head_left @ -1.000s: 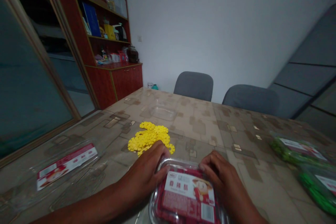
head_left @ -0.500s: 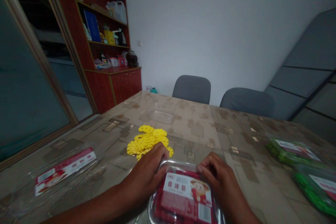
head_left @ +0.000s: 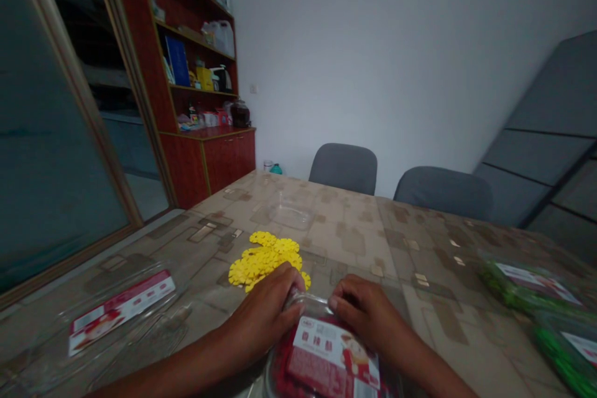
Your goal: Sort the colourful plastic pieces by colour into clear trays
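Observation:
A clear plastic box with red pieces inside and a red-and-white label [head_left: 326, 357] lies at the near edge of the table. My left hand [head_left: 265, 317] curls its fingers over the box's far left corner. My right hand [head_left: 368, 314] grips the far rim of the lid near the middle, fingers bent. Both hands touch the box. Just beyond the left hand a flat pile of small yellow pieces [head_left: 263, 258] is spread on the table.
An empty clear box with a red label [head_left: 119, 308] lies at the left. Two boxes of green pieces [head_left: 527, 283] sit at the right. A clear empty tray [head_left: 291, 214] lies farther back. Two grey chairs [head_left: 345, 168] stand behind the patterned table [head_left: 373, 230]. A red cabinet [head_left: 205, 149] is at the left.
My right hand has slid left along the box's far rim, closer to my left hand. The box sits lower in view and its far edge looks slightly lifted.

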Action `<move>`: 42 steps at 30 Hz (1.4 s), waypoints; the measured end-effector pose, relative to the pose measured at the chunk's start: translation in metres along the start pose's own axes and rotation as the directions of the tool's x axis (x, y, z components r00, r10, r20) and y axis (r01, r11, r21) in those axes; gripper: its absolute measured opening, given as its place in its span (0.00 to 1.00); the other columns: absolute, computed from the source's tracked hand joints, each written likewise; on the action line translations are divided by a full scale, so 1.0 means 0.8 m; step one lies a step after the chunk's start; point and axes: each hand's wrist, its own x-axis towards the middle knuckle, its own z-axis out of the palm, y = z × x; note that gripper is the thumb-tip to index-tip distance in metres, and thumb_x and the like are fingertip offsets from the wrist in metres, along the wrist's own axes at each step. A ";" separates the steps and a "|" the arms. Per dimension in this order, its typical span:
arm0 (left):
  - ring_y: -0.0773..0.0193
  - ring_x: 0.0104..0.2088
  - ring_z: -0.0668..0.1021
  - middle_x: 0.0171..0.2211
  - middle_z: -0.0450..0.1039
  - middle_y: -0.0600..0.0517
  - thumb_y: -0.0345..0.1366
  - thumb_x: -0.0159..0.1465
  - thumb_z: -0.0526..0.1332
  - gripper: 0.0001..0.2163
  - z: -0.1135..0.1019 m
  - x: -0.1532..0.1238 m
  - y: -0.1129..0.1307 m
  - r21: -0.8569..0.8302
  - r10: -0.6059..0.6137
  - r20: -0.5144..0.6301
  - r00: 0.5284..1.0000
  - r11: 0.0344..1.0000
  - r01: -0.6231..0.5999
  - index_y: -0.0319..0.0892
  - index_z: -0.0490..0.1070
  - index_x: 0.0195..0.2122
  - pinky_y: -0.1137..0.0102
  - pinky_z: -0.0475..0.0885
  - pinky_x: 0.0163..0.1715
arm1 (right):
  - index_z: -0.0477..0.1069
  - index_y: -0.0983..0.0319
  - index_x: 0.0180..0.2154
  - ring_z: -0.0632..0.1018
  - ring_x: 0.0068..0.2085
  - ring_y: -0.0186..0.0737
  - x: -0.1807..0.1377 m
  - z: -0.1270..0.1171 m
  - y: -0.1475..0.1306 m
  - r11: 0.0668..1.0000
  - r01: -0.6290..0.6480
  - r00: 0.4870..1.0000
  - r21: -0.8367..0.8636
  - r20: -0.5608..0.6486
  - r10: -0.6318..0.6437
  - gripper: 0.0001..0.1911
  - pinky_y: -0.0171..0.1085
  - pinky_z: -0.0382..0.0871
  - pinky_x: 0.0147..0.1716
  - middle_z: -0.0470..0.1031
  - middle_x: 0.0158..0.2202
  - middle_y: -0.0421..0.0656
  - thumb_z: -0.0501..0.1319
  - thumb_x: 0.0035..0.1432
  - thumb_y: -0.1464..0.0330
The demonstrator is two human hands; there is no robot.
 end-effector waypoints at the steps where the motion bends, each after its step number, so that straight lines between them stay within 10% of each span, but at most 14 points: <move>1: 0.60 0.38 0.70 0.37 0.69 0.51 0.30 0.58 0.56 0.06 0.000 -0.001 0.001 0.000 -0.005 -0.002 1.000 1.000 0.005 0.43 0.66 0.37 0.69 0.63 0.37 | 0.70 0.62 0.24 0.71 0.28 0.36 0.004 0.003 -0.004 1.000 -0.001 1.000 0.027 0.017 0.001 0.08 0.32 0.59 0.28 0.69 0.25 0.37 0.58 0.55 0.73; 17: 0.63 0.33 0.67 0.31 0.66 0.55 0.27 0.53 0.57 0.07 0.001 0.006 -0.003 -0.056 -0.043 0.017 0.999 0.997 0.044 0.42 0.65 0.33 0.72 0.58 0.31 | 0.64 0.61 0.28 0.68 0.30 0.38 0.009 0.009 0.000 0.999 0.025 0.995 0.028 0.100 -0.028 0.05 0.34 0.58 0.29 0.67 0.28 0.40 0.56 0.55 0.69; 32: 0.63 0.33 0.69 0.33 0.69 0.53 0.28 0.55 0.60 0.06 0.004 -0.008 -0.004 -0.065 -0.050 -0.023 0.999 0.997 0.048 0.41 0.68 0.35 0.71 0.59 0.33 | 0.63 0.62 0.28 0.59 0.25 0.31 0.031 0.017 -0.019 0.842 -0.277 0.927 0.463 0.359 0.108 0.12 0.32 0.50 0.24 0.60 0.23 0.33 0.62 0.48 0.61; 42: 0.64 0.32 0.69 0.30 0.69 0.54 0.28 0.54 0.60 0.04 0.005 -0.009 -0.002 -0.126 -0.064 -0.042 0.997 0.990 0.058 0.41 0.67 0.32 0.72 0.59 0.31 | 0.65 0.63 0.30 0.61 0.28 0.33 0.026 0.011 -0.021 0.904 -0.138 0.945 0.404 0.326 -0.001 0.08 0.33 0.54 0.26 0.62 0.26 0.35 0.60 0.54 0.64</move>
